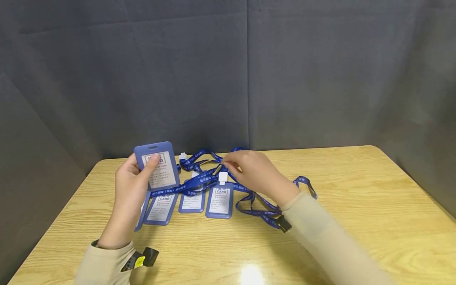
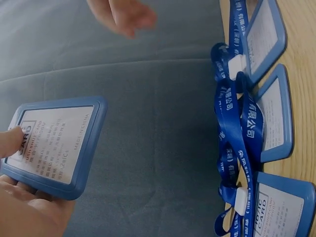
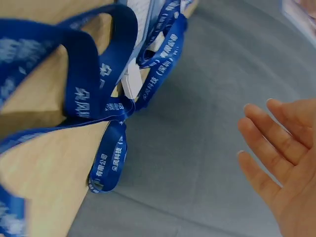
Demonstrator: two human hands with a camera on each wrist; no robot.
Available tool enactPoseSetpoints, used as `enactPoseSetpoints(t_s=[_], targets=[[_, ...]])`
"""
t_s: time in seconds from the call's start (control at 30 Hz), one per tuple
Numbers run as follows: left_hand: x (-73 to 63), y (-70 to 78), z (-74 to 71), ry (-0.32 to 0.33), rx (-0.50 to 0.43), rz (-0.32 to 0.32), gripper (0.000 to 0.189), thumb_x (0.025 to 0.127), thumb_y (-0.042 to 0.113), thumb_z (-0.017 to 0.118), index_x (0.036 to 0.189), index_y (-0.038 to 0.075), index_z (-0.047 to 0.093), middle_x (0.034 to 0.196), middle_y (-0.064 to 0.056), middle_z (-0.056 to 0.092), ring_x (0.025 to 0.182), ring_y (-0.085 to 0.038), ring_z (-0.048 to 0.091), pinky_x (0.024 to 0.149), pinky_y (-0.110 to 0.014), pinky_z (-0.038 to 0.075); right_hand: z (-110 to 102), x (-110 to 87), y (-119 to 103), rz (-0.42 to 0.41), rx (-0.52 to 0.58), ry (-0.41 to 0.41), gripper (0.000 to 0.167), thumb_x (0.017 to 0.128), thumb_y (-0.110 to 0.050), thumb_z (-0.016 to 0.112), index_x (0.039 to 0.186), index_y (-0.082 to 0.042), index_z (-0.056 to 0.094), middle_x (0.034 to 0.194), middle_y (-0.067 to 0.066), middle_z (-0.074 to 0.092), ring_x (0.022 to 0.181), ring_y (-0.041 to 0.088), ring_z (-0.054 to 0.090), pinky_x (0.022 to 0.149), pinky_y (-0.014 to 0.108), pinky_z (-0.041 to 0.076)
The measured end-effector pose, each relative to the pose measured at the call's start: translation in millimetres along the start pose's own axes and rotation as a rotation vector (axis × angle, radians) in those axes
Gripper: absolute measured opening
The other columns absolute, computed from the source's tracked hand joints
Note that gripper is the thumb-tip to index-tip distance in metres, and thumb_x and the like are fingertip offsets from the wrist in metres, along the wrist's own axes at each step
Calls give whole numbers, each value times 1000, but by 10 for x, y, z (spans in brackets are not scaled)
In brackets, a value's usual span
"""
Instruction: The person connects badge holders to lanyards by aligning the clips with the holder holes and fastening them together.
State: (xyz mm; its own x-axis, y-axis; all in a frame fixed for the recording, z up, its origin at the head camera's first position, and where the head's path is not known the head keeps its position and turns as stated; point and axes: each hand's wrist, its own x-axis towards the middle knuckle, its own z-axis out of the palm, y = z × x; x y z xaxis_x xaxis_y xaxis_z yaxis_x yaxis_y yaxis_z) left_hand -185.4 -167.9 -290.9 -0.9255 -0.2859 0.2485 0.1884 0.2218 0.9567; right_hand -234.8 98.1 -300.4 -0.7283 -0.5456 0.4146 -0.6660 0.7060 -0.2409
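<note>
My left hand [image 1: 127, 186] pinches a blue-framed ID card holder [image 1: 162, 178], the thumb on its front and the fingers behind. It is raised above the table with its slot at the top, and no strap shows through the slot. My right hand [image 1: 254, 172] hovers over a tangle of blue lanyards [image 1: 201, 180]. Its fingers [image 3: 276, 138] are loosely bent and hold nothing in the right wrist view. Below the hands, several more card holders [image 1: 219, 202] lie face up on the table, partly covered by lanyard straps.
White clips [image 1: 223, 177] sit on the lanyards. A black buckle [image 1: 284, 224] lies at the end of a strap by the right sleeve. A loop of lanyard [image 1: 304, 184] extends to the right on the wooden table [image 1: 356, 190]. Behind it hangs a grey cloth [image 1: 303, 79].
</note>
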Motion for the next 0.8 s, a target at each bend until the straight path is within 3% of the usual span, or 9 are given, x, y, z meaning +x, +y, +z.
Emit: enactPoseSetpoints(t_s=[0.07,0.17,0.37,0.63,0.8], targets=[[-5,2,5,-5,18,25,37,97,36,64,117,4,64,105,2,72,92,-9,67,79,-21,51,60,137,2,-20,-2,-31,18,99,-16,61,108,-7,74,91,0,71,70,10,56,67,27,50],[-15,-20,8,-8,66,60,37,97,35,64,116,3,65,111,-7,72,90,-7,67,78,-19,51,193,337,14,17,10,-110,21,101,-17,59,112,-8,74,99,1,72,75,11,58,74,27,52],[-60,-54,18,-14,110,80,36,98,35,63,113,3,65,111,-13,71,89,-8,66,76,-18,51,536,648,54,121,-19,-231,26,102,-17,55,122,-10,70,119,3,69,103,16,65,95,30,49],[-50,-101,22,-7,84,96,32,98,32,63,109,2,65,106,-12,72,85,-7,67,75,-18,53,861,1004,24,46,-262,-242,23,99,-16,59,117,-10,70,110,2,69,101,17,64,91,30,51],[-35,-79,-6,7,54,112,30,98,31,64,110,2,65,99,4,73,88,-7,68,76,-19,52,1073,1240,-26,65,-372,-297,30,100,-20,58,129,-13,63,119,1,66,108,16,61,96,30,48]])
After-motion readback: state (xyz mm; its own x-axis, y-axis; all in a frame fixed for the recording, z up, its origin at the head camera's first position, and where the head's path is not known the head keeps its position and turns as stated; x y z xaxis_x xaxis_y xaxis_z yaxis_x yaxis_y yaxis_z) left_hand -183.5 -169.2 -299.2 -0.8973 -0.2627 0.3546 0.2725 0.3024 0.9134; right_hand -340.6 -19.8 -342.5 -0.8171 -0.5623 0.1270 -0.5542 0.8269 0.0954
